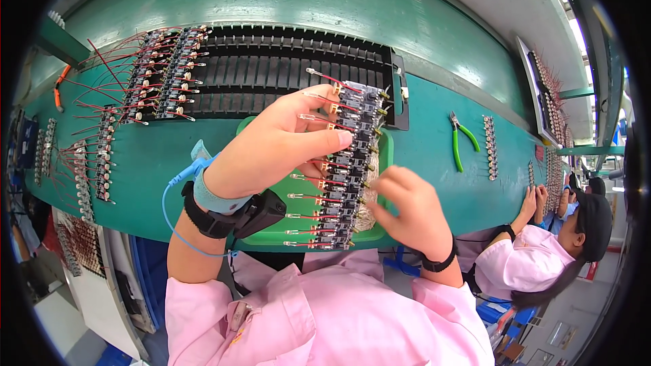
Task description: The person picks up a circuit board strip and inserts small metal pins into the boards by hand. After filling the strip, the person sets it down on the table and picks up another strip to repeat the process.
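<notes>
My left hand point(291, 132) grips a long strip of small circuit boards point(349, 169) with black components. Short red leads with small clear tips stick out along its left side, and little brass-coloured parts line it. The strip slants over a green tray point(264, 234), where a pale bundle of thin strands point(367, 210) shows by its right edge. Close to that edge is my right hand point(410, 210), its fingers curled together and the thumb below; whatever they hold is hidden. A blue wristband with a coiled cord point(178, 179) circles my left wrist.
Beyond my hands lies a black slotted rack point(264, 74), with wired board strips point(178, 71) at its left end. More strips point(105, 152) lie left. Green-handled nippers point(458, 142) and another strip point(489, 148) lie right. A co-worker in pink point(522, 257) sits at the right.
</notes>
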A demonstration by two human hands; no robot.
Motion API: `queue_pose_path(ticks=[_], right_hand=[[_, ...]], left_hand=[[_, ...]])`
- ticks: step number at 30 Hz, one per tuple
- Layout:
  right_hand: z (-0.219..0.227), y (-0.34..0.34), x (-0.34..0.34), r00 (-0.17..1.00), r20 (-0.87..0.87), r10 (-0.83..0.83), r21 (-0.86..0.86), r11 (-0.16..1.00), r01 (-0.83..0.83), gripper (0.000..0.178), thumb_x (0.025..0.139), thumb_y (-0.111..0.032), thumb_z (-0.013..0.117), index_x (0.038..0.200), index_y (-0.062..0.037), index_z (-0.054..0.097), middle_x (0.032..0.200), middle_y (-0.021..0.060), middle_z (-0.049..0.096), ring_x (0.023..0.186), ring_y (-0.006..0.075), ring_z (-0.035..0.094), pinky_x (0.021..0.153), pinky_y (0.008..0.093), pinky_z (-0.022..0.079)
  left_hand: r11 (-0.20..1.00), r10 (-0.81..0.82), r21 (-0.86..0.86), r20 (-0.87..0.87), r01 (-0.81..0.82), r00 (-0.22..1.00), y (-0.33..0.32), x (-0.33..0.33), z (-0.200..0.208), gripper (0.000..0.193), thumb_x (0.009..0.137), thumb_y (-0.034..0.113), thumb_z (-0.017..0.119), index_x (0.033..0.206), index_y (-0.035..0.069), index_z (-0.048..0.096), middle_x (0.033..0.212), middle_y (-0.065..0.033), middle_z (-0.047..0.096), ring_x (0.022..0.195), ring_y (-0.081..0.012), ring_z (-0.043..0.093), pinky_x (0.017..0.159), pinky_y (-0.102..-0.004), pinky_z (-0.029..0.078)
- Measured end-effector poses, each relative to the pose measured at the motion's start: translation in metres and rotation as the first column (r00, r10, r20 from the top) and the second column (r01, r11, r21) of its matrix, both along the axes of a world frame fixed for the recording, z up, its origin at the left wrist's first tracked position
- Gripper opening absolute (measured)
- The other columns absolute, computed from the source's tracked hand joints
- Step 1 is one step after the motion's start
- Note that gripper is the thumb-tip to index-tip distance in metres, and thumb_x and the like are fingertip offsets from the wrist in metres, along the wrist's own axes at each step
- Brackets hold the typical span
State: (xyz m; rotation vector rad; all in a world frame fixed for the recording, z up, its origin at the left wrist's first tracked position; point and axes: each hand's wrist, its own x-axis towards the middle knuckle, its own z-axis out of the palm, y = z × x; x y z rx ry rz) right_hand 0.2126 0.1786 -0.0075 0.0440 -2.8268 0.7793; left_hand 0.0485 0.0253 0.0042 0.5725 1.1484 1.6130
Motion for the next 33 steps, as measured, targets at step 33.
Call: queue_pose_path(ticks=[33], right_hand=[[0.007,-0.01,-0.01,0.965,-0.262,0.005,-0.357,0.929,-0.101,0.012,0.066,0.005,0.065,0.076,0.0004,0.062,0.073,0.0078,0.058,0.063,0.0166,0.054,0.055,0.0243,0.041]], left_hand=[[0.993,0.111,-0.05,0.013,-0.11,0.994,0.0,0.0,0.001,0.03,0.083,0.011,0.055,0.11,0.003,0.045,0.084,-0.0039,0.058,0.064,-0.0073,0.056,0.054,-0.0202,0.047]])
